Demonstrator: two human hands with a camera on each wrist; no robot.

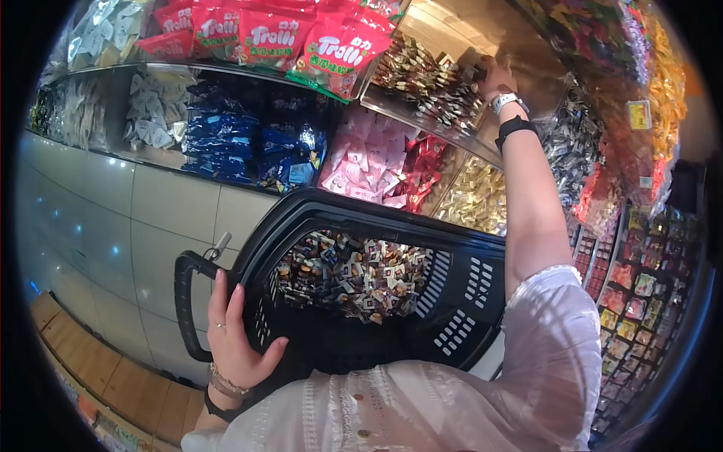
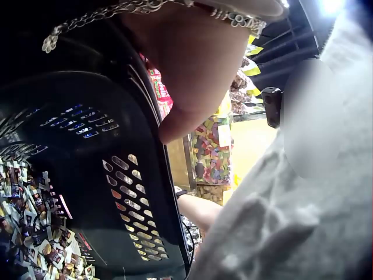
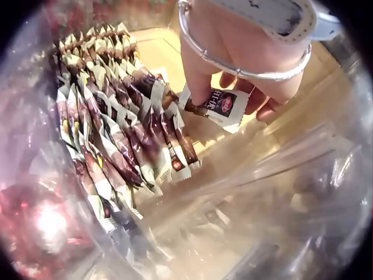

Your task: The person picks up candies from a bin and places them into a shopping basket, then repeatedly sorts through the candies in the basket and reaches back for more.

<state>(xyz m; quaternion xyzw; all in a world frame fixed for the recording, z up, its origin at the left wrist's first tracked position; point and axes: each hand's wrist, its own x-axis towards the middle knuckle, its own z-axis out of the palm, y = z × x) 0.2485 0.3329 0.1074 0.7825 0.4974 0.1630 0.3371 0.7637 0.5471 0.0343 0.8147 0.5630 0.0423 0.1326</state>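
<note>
My right hand point(image 3: 245, 64) reaches into a shelf bin and pinches a small wrapped candy point(image 3: 224, 108) between thumb and fingers. To its left in the right wrist view, similar brown-and-white candies point(image 3: 116, 128) stand in packed rows. In the head view the right hand point(image 1: 497, 79) is at the bin's far right end. My left hand point(image 1: 239, 339) rests at the black basket's point(image 1: 301, 207) left edge beside the handle, fingers straight, thumb spread. Many small wrapped candies point(image 1: 354, 275) lie inside the basket.
Red Trolli bags point(image 1: 271, 34) stand on the upper shelf. Below are blue packets point(image 1: 222, 135), pink packets point(image 1: 369, 154) and gold ones point(image 1: 478, 196) in bins. More hanging goods point(image 1: 636, 301) line the right side. A clear bin wall point(image 1: 422, 120) fronts the candy rows.
</note>
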